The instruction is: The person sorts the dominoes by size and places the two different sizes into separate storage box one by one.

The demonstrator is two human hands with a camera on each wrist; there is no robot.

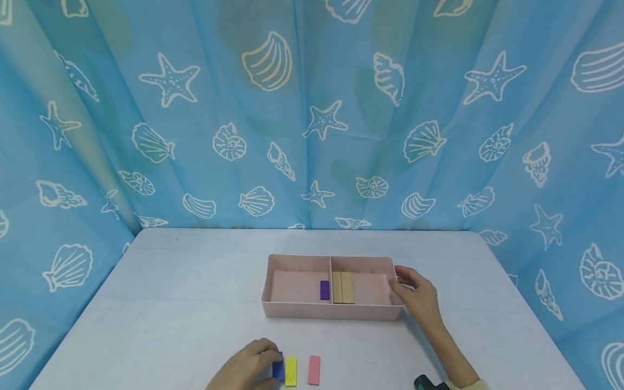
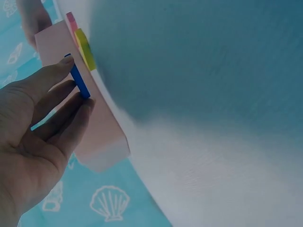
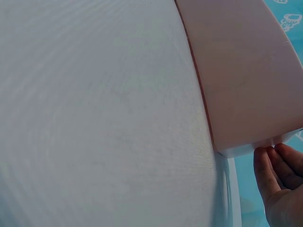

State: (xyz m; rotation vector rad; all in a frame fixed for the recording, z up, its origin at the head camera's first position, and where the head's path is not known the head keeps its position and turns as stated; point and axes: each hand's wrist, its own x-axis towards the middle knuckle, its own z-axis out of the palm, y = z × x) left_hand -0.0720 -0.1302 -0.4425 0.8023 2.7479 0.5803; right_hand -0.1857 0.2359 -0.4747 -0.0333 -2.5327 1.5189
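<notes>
Close to the near edge of the table, my left hand (image 1: 246, 365) pinches a blue block (image 2: 79, 80) between thumb and fingertips. Right beside it a yellow block (image 1: 290, 371) lies on the table, and a pink block (image 1: 314, 370) lies a little further right. Behind them stands a pink two-compartment box (image 1: 297, 310). My right hand (image 1: 418, 297) grips its right end, the thumb at the rim and the fingertips against the outside of the end wall (image 3: 253, 147).
A small purple block (image 1: 324, 290) sits in the left compartment against the divider. Two wooden blocks (image 1: 343, 287) lie side by side in the right compartment, also by the divider. A dark object (image 1: 426, 382) is near the right forearm. A shell-patterned blue curtain (image 1: 292, 119) hangs behind the table.
</notes>
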